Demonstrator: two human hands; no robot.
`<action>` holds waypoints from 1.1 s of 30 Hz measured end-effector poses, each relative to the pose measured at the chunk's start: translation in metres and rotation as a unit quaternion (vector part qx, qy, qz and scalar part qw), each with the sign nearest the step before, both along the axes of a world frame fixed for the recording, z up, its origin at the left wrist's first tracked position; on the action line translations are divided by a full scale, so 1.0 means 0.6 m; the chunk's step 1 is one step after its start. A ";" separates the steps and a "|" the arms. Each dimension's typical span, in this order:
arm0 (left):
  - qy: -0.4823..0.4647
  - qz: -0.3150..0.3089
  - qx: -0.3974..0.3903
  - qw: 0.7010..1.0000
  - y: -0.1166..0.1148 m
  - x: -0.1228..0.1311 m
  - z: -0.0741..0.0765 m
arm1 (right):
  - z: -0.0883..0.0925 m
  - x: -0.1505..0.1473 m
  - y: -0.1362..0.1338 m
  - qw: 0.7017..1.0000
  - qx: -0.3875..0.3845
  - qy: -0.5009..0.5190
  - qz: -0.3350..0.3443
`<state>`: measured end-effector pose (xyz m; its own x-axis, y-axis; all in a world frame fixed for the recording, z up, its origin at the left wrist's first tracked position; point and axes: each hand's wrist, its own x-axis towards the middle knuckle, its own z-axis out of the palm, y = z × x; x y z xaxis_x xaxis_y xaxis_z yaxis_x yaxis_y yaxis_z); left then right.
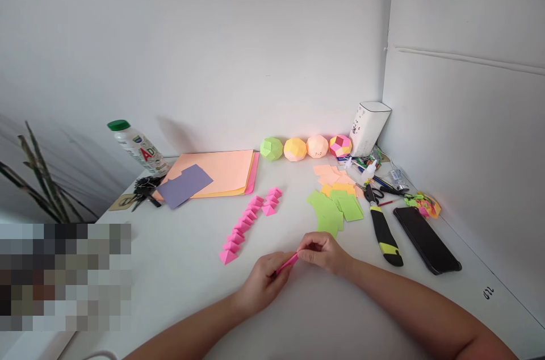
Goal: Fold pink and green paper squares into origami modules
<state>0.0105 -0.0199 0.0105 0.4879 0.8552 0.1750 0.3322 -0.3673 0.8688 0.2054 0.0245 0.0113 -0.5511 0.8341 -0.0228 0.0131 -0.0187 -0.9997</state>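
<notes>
A small folded pink paper piece (288,263) is held between my two hands above the table. My left hand (264,280) is closed on its lower end, fingers and thumb on either side. The fingertips of my right hand (324,253) pinch its upper right end. Beyond my left hand stands a slanting row of folded pink paper units (242,226), with a shorter group of similar pink units (272,201) at its upper right. Loose green paper squares (326,212) lie just past my right hand. The exact fold of the held piece is partly hidden by my fingers.
Faceted paper balls (295,149) line the wall. Right of my hands lie a box cutter (385,238), scissors (373,194) and a black phone (426,239). Stacked coloured sheets (221,170), a purple sheet (185,187) and a white bottle (140,147) are at the back left.
</notes>
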 end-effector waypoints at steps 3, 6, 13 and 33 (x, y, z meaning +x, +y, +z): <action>0.002 0.027 -0.010 1.000 0.000 0.000 0.000 | 0.004 0.001 0.000 1.000 -0.012 0.007 0.000; -0.013 0.082 -0.033 0.996 0.004 -0.001 0.001 | 0.007 0.000 -0.003 0.999 -0.019 0.021 -0.018; -0.054 0.100 -0.132 0.985 0.013 -0.002 0.006 | 0.004 -0.006 -0.011 0.997 0.059 -0.015 -0.043; -0.099 0.092 -0.189 0.973 0.019 -0.003 0.007 | -0.003 -0.011 -0.012 0.991 0.117 -0.063 -0.008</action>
<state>0.0089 -0.0087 0.0149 0.3088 0.9465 -0.0937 0.1739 0.0406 0.9839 0.1989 0.0176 0.0096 -0.5429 0.8334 0.1034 0.1406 0.2116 -0.9672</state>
